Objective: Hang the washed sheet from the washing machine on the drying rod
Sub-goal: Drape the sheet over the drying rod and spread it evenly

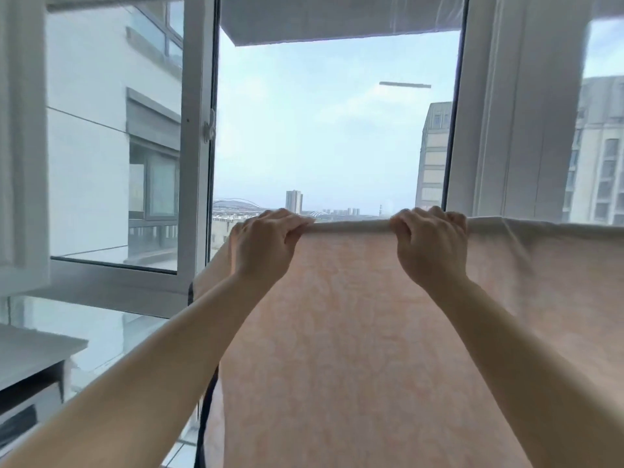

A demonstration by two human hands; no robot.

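A pale peach sheet [354,332] hangs down in front of me, folded over a horizontal line at hand height. The drying rod itself is hidden under the fold. My left hand [266,244] grips the top fold near the sheet's left end, fingers curled over it. My right hand [432,244] grips the same fold a little to the right, fingers closed over the top. The sheet runs on past my right hand to the frame's right edge, where it looks whiter. A dark border shows along its left edge.
Behind the sheet is an open window [337,130] with sky and far buildings. An open window sash [199,140] stands at the left. A white frame post [513,113] rises at the right. A grey-topped appliance or counter [30,359] sits at the lower left.
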